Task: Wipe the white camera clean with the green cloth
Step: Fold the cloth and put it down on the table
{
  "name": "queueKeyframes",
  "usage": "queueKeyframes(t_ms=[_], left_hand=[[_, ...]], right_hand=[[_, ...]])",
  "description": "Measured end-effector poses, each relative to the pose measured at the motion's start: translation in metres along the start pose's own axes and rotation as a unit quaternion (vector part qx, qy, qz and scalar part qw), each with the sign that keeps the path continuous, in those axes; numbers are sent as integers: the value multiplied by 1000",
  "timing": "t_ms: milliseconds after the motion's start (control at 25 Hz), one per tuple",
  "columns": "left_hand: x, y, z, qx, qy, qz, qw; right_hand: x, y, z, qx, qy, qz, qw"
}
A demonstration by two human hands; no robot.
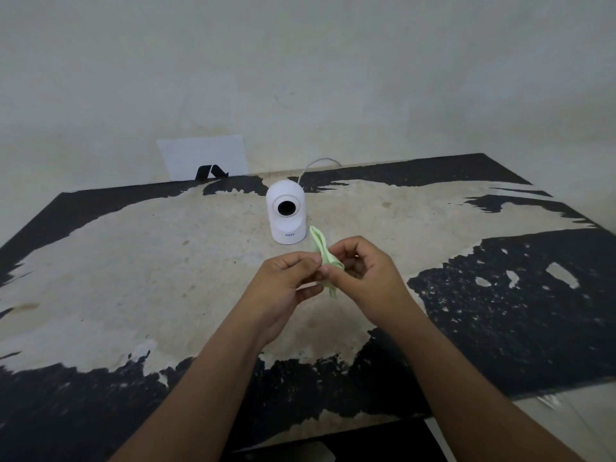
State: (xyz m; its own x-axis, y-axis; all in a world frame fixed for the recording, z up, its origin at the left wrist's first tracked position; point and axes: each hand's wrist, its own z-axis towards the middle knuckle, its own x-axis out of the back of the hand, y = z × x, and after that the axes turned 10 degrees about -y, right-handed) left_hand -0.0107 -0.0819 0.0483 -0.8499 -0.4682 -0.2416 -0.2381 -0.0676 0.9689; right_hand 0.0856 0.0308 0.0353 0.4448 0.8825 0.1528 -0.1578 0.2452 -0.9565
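I hold the green cloth [325, 258] between both hands, raised above the middle of the table [100, 261], a worn top with black paint flaking off pale board. My left hand [283, 283] pinches the cloth's near side, fingers curled together onto it. My right hand [363, 273] pinches the other side, thumb and forefinger clamped on the fabric, the remaining fingers loosely curled. Both forearms reach forward from the near edge, wrists angled toward each other. One end of the cloth sticks up toward the white security camera [286, 211], which stands upright just beyond my hands, nearer the far edge, its dark lens facing me. A thin cable [316, 163] runs from behind it over the far edge. The cloth is not touching it yet. I judge the step is readying the cloth: fold it into a flat pad, steady the base, then wipe gently.
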Motion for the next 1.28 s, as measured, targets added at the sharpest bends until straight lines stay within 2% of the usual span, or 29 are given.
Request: queueKeyframes(t_ms=[280, 560, 640, 720, 800, 880, 1000, 1080, 1200, 1280], left_hand=[[-18, -7, 19, 32, 11, -10, 999], [-30, -16, 36, 57, 28, 29, 998], [-32, -17, 38, 62, 29, 23, 997], [-32, -18, 39, 72, 30, 14, 997], [-36, -20, 40, 109, 20, 19, 994], [-45, -22, 41, 158, -6, 44, 986], [-59, -23, 47, 194, -60, 75, 976], [-63, -22, 51, 213, -87, 84, 970], [-51, -14, 54, 243, -116, 171, 948], [-32, -7, 55, 257, -123, 233, 930]], right_hand=[[23, 13, -7, -18, 39, -13, 999], [37, 21, -7, -40, 61, -44, 996], [47, 17, -4, -63, 92, -60, 992], [66, 10, 4, -85, 143, -101, 981], [88, 2, 22, -95, 164, -215, 958], [106, -3, 49, -113, 120, -343, 925], [118, 0, 91, -141, -18, -487, 862], [117, 8, 113, -150, -107, -537, 823], [103, 27, 132, -162, -181, -540, 806], [90, 42, 139, -158, -173, -532, 814]])
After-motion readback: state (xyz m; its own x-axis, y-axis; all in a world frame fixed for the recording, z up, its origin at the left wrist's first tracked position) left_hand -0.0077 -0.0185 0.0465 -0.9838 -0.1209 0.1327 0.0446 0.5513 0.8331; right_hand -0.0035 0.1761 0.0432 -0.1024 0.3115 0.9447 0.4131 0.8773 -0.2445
